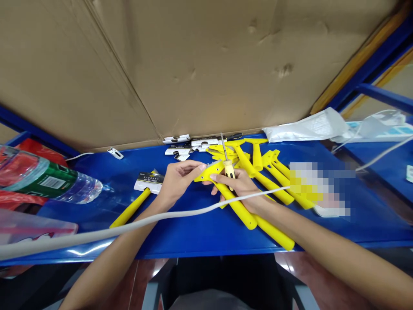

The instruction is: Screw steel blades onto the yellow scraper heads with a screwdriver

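Note:
My left hand [180, 181] pinches the flat head of a yellow plastic scraper [209, 171] between thumb and fingers. Its long yellow handle [238, 209] runs down to the right under my right hand [240, 187]. That hand grips a yellow-handled screwdriver [229, 169], whose metal shaft points up and away, and its fingertips rest against the scraper head. Several more yellow scrapers [258, 165] lie heaped just beyond and to the right. A loose yellow handle [130, 208] lies left of my left hand.
A white cable [145, 219] crosses above my forearms. Blade packets [190, 146] and a black-and-white card [149, 182] lie on the blue table [200, 241]. A plastic water bottle [54, 183] lies at left, a white bag [306, 128] at back right, cardboard [193, 64] overhead. A pixelated patch hides part of the right side.

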A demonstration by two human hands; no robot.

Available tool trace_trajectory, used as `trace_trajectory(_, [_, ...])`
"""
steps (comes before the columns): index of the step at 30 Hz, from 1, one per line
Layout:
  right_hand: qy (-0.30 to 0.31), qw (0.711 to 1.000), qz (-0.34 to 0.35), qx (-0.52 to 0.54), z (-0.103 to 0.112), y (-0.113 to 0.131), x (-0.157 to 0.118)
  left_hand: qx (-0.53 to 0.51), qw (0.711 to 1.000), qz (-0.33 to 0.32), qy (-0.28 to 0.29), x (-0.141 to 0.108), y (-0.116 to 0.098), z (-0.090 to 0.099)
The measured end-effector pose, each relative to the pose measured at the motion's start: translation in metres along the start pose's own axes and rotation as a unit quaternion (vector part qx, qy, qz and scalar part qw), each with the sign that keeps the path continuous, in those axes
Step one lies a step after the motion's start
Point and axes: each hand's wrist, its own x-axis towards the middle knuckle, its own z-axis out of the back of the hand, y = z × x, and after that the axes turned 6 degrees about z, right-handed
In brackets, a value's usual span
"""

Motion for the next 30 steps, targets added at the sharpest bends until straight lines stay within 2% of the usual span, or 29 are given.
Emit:
trace_trajectory(5, [0.000,1.000,-0.002,-0.006,-0.0013,0.0020,-0.0021,-0.005,1.000,-0.009,-0.024,-0.0049,-0.0028,-0.0034])
trace_trajectory(16, [0.011,1.000,0.002,-0.015,-0.0038,0.0073,-0.0059,-0.037,0.999,0.016,-0.007,-0.0066,-0.0008,-0.0014])
trace_trajectory(26, [0.012,1.000,0.003,-0.008,-0.0040,0.0069,-0.0049,-0.032,0.999,0.012,-0.001,-0.0052,0.0024,-0.0020])
trace_trajectory(28, [0.007,1.000,0.004,-0.009,-0.0037,0.0060,-0.0051,-0.024,1.000,0.003,0.004,-0.0050,0.0032,-0.0020])
trace_trajectory(30, [0.002,1.000,0.009,-0.007,-0.0030,0.0046,-0.0045,0.014,0.999,-0.043,-0.007,-0.0071,0.0024,-0.0031])
